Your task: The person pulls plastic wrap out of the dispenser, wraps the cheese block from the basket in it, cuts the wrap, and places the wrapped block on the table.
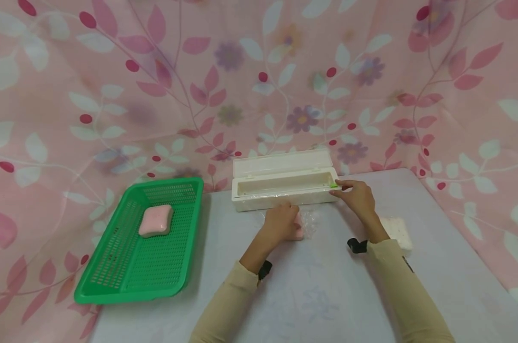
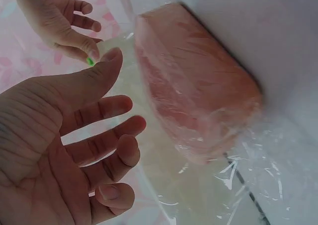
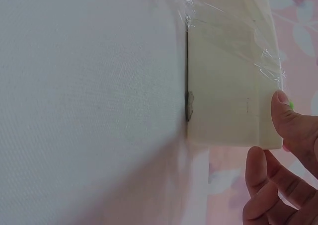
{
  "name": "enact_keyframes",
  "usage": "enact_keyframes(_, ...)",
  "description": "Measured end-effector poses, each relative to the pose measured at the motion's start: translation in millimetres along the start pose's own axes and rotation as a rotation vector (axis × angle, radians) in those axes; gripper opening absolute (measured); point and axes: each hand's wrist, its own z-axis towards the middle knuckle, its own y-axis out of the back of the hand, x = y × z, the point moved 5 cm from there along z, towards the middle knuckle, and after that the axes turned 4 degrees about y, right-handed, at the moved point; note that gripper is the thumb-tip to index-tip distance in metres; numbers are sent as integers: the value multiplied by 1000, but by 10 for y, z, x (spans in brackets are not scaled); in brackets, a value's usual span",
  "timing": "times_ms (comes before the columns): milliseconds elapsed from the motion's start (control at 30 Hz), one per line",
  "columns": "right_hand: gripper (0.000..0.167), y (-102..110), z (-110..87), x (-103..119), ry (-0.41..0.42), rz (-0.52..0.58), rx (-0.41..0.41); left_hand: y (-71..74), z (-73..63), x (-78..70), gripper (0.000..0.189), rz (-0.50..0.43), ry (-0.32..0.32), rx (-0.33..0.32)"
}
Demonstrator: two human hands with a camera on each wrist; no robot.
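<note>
A long white cling film dispenser (image 1: 284, 183) stands at the back, its lid raised. Clear film (image 3: 223, 16) hangs over its front onto the table. Near the front side lies a pink bar of soap (image 2: 194, 86) in clear film. My left hand (image 1: 280, 221) is beside this bar, partly covering it in the head view; in the left wrist view its fingers are loosely bent, with nothing between them. At the dispenser's right end, my right hand (image 1: 358, 197) pinches the corner between thumb and fingers, right by a small green slider (image 1: 333, 185).
On the left stands a green plastic basket (image 1: 156, 286) with an unwrapped pink bar of soap (image 1: 156, 220) inside. A white block (image 1: 396, 231) lies to the right, partly behind the right forearm. Floral cloth (image 1: 259, 85) hangs behind the table.
</note>
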Motion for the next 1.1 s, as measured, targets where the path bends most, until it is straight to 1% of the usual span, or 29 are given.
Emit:
enact_keyframes(67, 50, 1, 1, 4, -3, -1, 2, -42, 10, 36, 35, -7, 23, 17)
enact_keyframes(233, 50, 2, 0, 17, -4, -3, 6, -142, 8, 124, 57, -41, 57, 76)
enact_keyframes(367, 49, 6, -6, 21, -8, -1, 3, -179, -17, 181, 63, -51, 70, 114)
enact_keyframes(500, 49, 7, -4, 23, -9, 0, 4, -175, -42, 190, 68, -27, 69, 143)
enact_keyframes(600, 49, 2, 0, 14, -16, -4, 6, -160, -74, 168, 67, -5, 78, 144)
enact_keyframes(767, 51, -5, 0, 17, -9, -3, 4, -151, -151, 115, 61, 67, 91, 112)
enact_keyframes(867, 51, -3, 0, 15, 4, -5, 4, -149, -193, 91, 68, 98, 95, 93)
enact_keyframes(967, 50, 4, -3, 19, 16, -12, 6, -140, -220, 89, 76, 107, 98, 81)
enact_keyframes(1100, 50, 13, -20, 56, 31, -40, 19, -152, -237, 123, 74, 87, 94, 98)
